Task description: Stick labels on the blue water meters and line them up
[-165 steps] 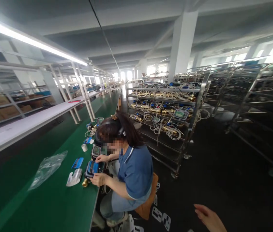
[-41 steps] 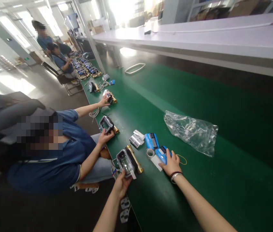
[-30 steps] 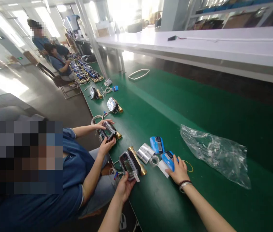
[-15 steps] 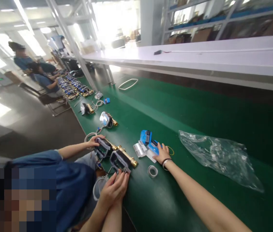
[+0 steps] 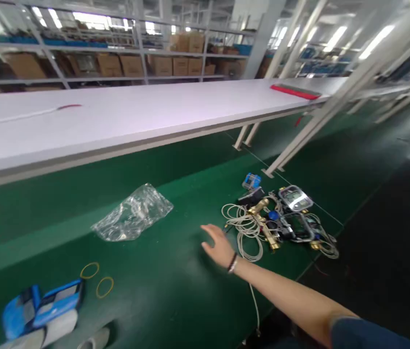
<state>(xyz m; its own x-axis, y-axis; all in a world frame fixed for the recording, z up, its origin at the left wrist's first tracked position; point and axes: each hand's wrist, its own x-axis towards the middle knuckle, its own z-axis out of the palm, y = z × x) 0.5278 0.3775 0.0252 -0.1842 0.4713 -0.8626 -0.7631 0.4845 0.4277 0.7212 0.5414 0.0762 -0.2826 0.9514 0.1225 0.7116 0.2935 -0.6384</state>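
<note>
My right hand (image 5: 219,246) is held out over the green tabletop (image 5: 176,286), thumb and fingers apart and nothing in it. Just beyond it, to the right, lie loops of pale cable (image 5: 245,225) among brass pipe fittings (image 5: 268,236). Black meter bodies with clear-rimmed frames (image 5: 297,227) are heaped there too, along with a clear-covered unit (image 5: 295,198). A blue module (image 5: 251,181) rests behind this heap. My left hand is out of view.
At the lower left are blue modules (image 5: 58,301), a tape roll (image 5: 95,339) and yellow rubber bands (image 5: 104,287). A clear plastic bag (image 5: 134,213) lies mid-table. Behind runs a raised white shelf (image 5: 161,106) on metal posts (image 5: 299,126), carrying a red strip (image 5: 295,92).
The view has swung to the right. My right hand has come off the blue modules and moved along the table towards the cables. My left hand and the nearby person have left the picture.
</note>
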